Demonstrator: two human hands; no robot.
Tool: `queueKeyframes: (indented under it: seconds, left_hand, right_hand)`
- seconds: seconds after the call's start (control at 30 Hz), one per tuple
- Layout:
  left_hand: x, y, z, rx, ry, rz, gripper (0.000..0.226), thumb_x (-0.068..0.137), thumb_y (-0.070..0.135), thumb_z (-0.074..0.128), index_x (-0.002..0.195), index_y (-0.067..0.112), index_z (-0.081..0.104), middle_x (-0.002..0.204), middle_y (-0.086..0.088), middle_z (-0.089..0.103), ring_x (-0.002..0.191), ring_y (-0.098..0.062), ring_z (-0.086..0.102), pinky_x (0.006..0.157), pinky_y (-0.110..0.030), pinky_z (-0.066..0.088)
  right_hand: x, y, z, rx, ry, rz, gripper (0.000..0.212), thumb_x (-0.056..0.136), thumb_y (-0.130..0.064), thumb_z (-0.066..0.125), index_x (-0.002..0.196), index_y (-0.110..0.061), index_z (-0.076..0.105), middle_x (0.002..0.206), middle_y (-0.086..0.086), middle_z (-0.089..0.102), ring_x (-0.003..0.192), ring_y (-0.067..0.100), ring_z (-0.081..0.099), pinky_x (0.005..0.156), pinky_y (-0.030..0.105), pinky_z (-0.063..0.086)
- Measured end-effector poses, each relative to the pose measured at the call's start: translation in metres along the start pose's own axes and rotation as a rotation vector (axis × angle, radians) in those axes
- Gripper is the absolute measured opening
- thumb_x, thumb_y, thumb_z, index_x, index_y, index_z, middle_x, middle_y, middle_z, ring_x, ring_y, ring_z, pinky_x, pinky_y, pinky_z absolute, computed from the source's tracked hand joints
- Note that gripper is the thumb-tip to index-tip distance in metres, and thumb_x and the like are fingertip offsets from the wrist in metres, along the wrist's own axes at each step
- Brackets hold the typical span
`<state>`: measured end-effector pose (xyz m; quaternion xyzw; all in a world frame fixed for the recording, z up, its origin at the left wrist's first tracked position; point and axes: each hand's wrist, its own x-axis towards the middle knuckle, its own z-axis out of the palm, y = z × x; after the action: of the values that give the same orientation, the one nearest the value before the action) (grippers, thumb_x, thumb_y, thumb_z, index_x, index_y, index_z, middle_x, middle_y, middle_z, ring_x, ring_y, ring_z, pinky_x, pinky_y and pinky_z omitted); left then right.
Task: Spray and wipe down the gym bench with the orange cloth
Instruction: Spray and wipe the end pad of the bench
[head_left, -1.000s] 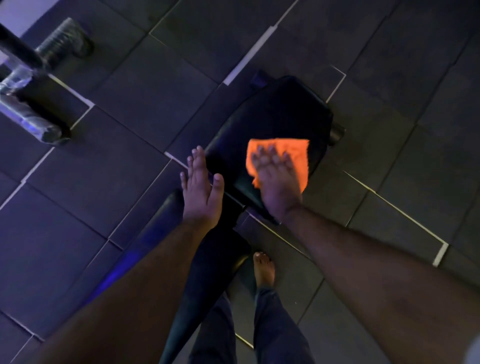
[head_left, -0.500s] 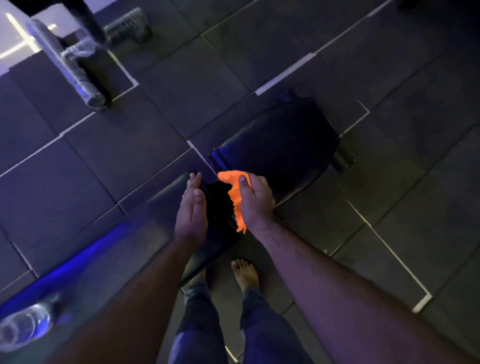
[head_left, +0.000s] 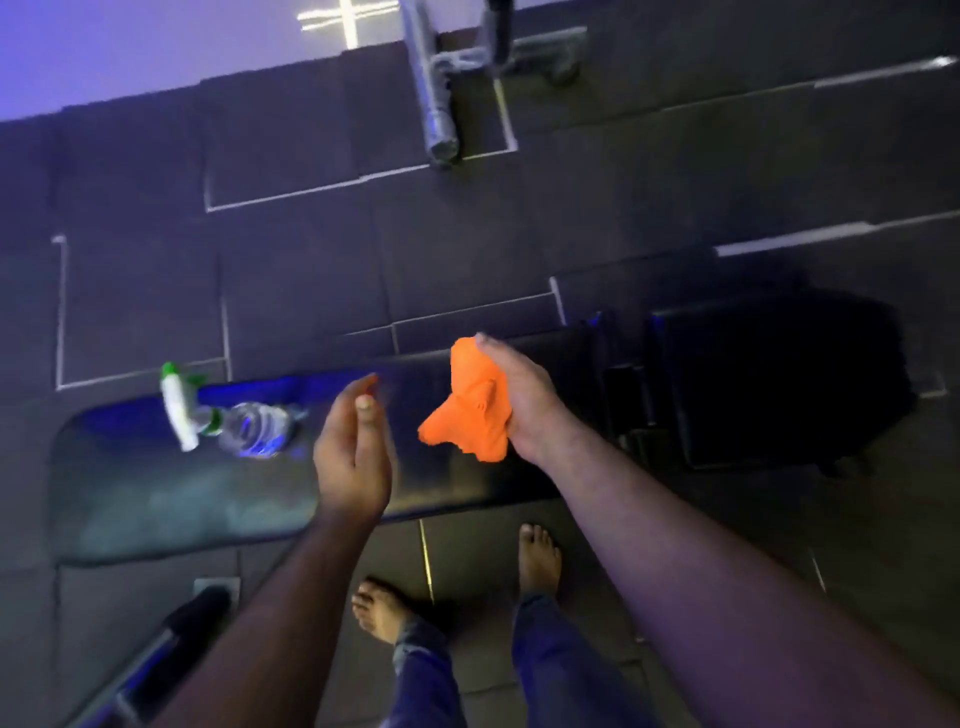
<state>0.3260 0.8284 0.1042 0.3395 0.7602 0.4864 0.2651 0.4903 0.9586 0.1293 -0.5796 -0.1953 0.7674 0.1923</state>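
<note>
The black gym bench runs left to right across the middle, its long pad on the left and its seat pad on the right. A clear spray bottle with a white and green trigger lies on its side on the long pad. My right hand holds the bunched orange cloth in the air above the bench. My left hand hovers beside it, fingers apart and empty, a little right of the bottle.
Dark rubber floor tiles with pale seams surround the bench. A metal rack foot stands on the floor at the top. A dark bar with a black grip lies at the lower left. My bare feet stand just in front of the bench.
The view swung left, bringing the long pad and the spray bottle into sight. My right hand lifted the cloth off the seat pad and bunched it. My left hand came off the bench.
</note>
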Motion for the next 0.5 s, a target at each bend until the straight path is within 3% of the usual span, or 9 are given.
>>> queueKeyframes:
  seconds: [0.07, 0.1, 0.17, 0.23, 0.33, 0.37, 0.43, 0.5]
  left_hand:
    - [-0.001, -0.020, -0.039, 0.059, 0.277, 0.005, 0.027, 0.111, 0.040, 0.056, 0.103, 0.017, 0.068, 0.091, 0.017, 0.066, 0.086, 0.001, 0.061, 0.083, -0.023, 0.051]
    - [-0.001, -0.031, -0.060, 0.095, 0.410, -0.027, 0.023, 0.107, 0.039, 0.064, 0.097, 0.018, 0.062, 0.087, 0.010, 0.062, 0.081, -0.011, 0.059, 0.079, -0.034, 0.051]
    - [-0.001, -0.055, -0.098, 0.260, 0.608, -0.096, 0.037, 0.094, 0.042, 0.077, 0.096, 0.012, 0.057, 0.089, -0.011, 0.056, 0.083, -0.031, 0.056, 0.080, -0.045, 0.046]
    - [0.002, -0.075, -0.125, 0.380, 0.692, -0.105, 0.065, 0.079, 0.048, 0.089, 0.110, -0.001, 0.059, 0.103, -0.020, 0.058, 0.093, -0.036, 0.056, 0.087, -0.049, 0.045]
    - [0.027, -0.086, -0.141, 0.261, 0.540, -0.130, 0.113, 0.064, 0.049, 0.099, 0.151, -0.003, 0.048, 0.146, -0.020, 0.055, 0.133, -0.036, 0.056, 0.115, -0.050, 0.045]
    - [0.035, -0.086, -0.142, 0.190, 0.450, -0.156, 0.118, 0.064, 0.050, 0.097, 0.158, 0.001, 0.044, 0.154, -0.017, 0.053, 0.143, -0.032, 0.053, 0.123, -0.048, 0.041]
    - [0.052, -0.091, -0.142, 0.135, 0.305, -0.199, 0.095, 0.072, 0.053, 0.089, 0.155, 0.022, 0.054, 0.146, -0.003, 0.065, 0.138, -0.023, 0.061, 0.120, -0.046, 0.046]
    - [0.061, -0.097, -0.147, 0.143, 0.241, -0.194, 0.044, 0.081, 0.058, 0.078, 0.124, 0.053, 0.067, 0.107, 0.022, 0.076, 0.099, -0.002, 0.072, 0.096, -0.042, 0.060]
  right_hand:
    - [0.009, 0.015, 0.033, -0.197, 0.022, -0.070, 0.009, 0.089, -0.018, 0.075, 0.097, -0.015, 0.074, 0.081, 0.006, 0.073, 0.070, 0.023, 0.070, 0.065, 0.035, 0.054]
    - [0.012, 0.022, 0.049, -0.258, 0.023, -0.087, 0.010, 0.089, -0.009, 0.072, 0.097, -0.015, 0.074, 0.081, 0.004, 0.075, 0.071, 0.021, 0.071, 0.062, 0.031, 0.055]
    - [0.015, 0.036, 0.079, -0.311, 0.029, -0.098, 0.015, 0.088, -0.002, 0.066, 0.090, -0.016, 0.072, 0.078, 0.001, 0.073, 0.069, 0.018, 0.068, 0.057, 0.027, 0.052]
    - [0.015, 0.048, 0.103, -0.369, 0.037, -0.108, 0.016, 0.090, -0.002, 0.061, 0.089, -0.016, 0.069, 0.083, 0.005, 0.070, 0.072, 0.022, 0.064, 0.059, 0.030, 0.048]
    - [0.013, 0.064, 0.129, -0.421, 0.046, -0.132, 0.018, 0.091, -0.001, 0.057, 0.089, -0.016, 0.068, 0.085, 0.011, 0.065, 0.071, 0.026, 0.060, 0.057, 0.031, 0.042]
    - [0.011, 0.068, 0.135, -0.431, 0.052, -0.135, 0.018, 0.091, -0.001, 0.056, 0.087, -0.014, 0.067, 0.084, 0.012, 0.063, 0.070, 0.027, 0.058, 0.057, 0.031, 0.041]
    - [0.011, 0.076, 0.145, -0.477, 0.049, -0.140, 0.013, 0.092, -0.002, 0.055, 0.092, -0.004, 0.068, 0.085, 0.013, 0.060, 0.076, 0.031, 0.058, 0.062, 0.035, 0.042]
    - [0.010, 0.081, 0.155, -0.572, 0.037, -0.159, 0.018, 0.093, -0.005, 0.056, 0.100, -0.004, 0.072, 0.089, 0.010, 0.064, 0.082, 0.031, 0.060, 0.068, 0.040, 0.045]
